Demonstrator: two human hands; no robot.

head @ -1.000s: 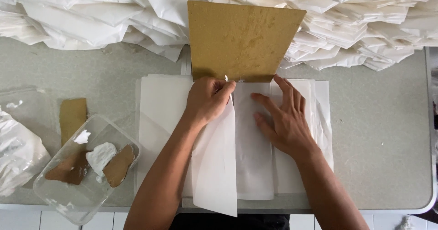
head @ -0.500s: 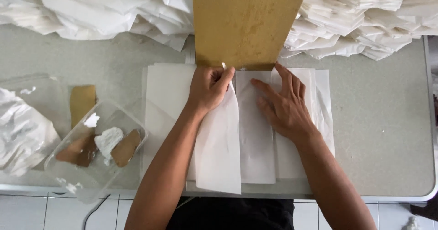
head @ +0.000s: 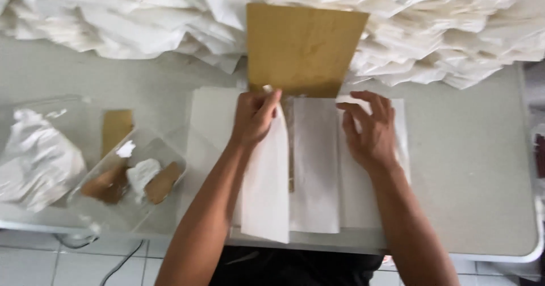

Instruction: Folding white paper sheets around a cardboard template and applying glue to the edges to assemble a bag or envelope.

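A stack of white paper sheets (head: 213,127) lies on the grey table (head: 465,167) in front of me. A tan cardboard template (head: 304,47) rests on the far part of the top sheet. My left hand (head: 254,117) pinches the top edge of a folded-over white flap (head: 265,189), just below the cardboard. To the right, my right hand (head: 370,130) lies on another part of the sheet with its fingers spread. A narrow brown strip shows between the two folded panels.
A big heap of folded white paper (head: 113,19) fills the back of the table. At the left stand a clear plastic tub (head: 128,178) with brown pieces and white paste, a small tan card (head: 115,128) and crumpled white plastic (head: 37,161). The table's front edge is close.
My right hand has slid rightward, from near the middle panel to the right-hand panel. My left hand keeps pinching the flap at its top.
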